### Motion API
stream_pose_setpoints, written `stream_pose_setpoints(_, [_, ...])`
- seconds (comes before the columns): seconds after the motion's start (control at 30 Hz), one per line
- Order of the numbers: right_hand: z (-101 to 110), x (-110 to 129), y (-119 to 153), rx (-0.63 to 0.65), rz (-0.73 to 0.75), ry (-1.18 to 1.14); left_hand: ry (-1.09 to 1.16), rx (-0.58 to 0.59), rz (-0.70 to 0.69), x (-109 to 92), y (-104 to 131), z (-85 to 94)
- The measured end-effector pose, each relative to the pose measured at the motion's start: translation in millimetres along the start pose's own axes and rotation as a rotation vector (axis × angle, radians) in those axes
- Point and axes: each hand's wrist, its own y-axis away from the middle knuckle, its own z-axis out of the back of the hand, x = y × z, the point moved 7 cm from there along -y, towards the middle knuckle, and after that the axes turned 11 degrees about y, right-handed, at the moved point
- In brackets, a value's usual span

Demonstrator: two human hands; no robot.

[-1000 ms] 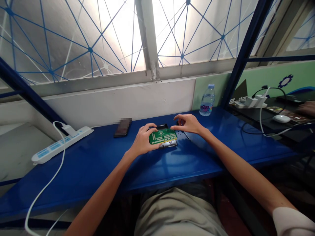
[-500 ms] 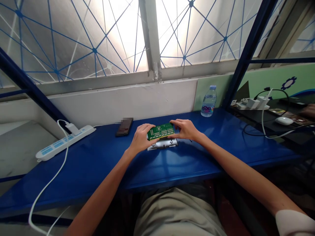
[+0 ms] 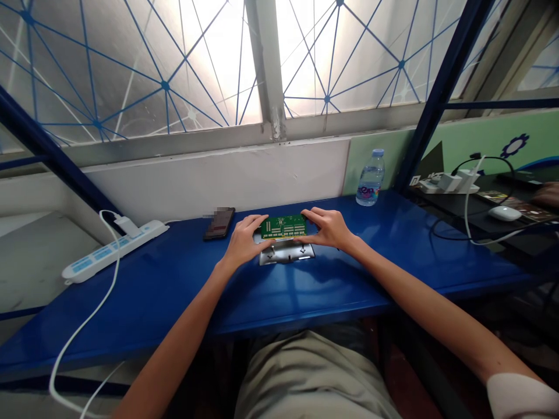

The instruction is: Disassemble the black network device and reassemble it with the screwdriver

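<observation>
A green circuit board [image 3: 285,227] with rows of pale pads is held by its two ends, over a shiny metal plate [image 3: 287,254] on the blue desk. My left hand [image 3: 245,237] grips the left end, thumb at the near edge and fingers at the far edge. At the right end, my right hand [image 3: 328,228] has the board in the same kind of grip. The plate's near part, with small dark marks, shows below the board; the rest is covered. Whether board and plate touch, I cannot tell.
A phone [image 3: 219,223] lies left of my hands, and farther left is a white power strip [image 3: 109,250] with a cable. A water bottle [image 3: 370,179] stands at the back right. On the neighbouring dark desk are a white mouse [image 3: 504,213], chargers, cables and part of another person's hand.
The circuit board has levelled out and shifted slightly, uncovering more of the metal plate's near part. Both hands still hold its ends; the left fingertips have drawn toward the board's left edge.
</observation>
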Motion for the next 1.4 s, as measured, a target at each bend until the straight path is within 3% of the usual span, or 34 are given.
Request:
stream_pose_setpoints(0.1, [2.0, 0.7, 0.9, -0.050, 0.020, 0.039, -0.036, 0.001, -0.001, 1.1, -0.2, 2.0])
stream_pose_setpoints(0.27, [10.9, 7.0, 4.8, -0.287, 0.126, 0.095, -0.061, -0.033, -0.025, -0.5, -0.3, 4.6])
stream_pose_setpoints(0.37, [13.2, 8.9, 6.6, -0.355, 0.159, 0.115, -0.056, -0.040, -0.020, -0.6, -0.2, 5.1])
stream_pose_setpoints(0.53, [10.8, 5.9, 4.6, -0.296, 0.132, 0.106, 0.032, -0.060, 0.010, 2.1, -0.3, 8.2])
stream_pose_setpoints(0.73, [8.2, -2.9, 1.1, -0.205, 0.069, 0.022, 0.143, -0.067, 0.138, 9.4, 0.0, 9.3])
stream_pose_setpoints(1.0, [-4.0, -6.9, -1.2, -0.107, 0.005, -0.005, 0.235, -0.081, 0.211, 4.6, 0.6, 6.9])
stream_pose_setpoints(1.4, [-6.6, -8.4, -0.6, -0.087, -0.036, -0.004, 0.418, -0.076, 0.241, 11.3, 0.2, 3.0])
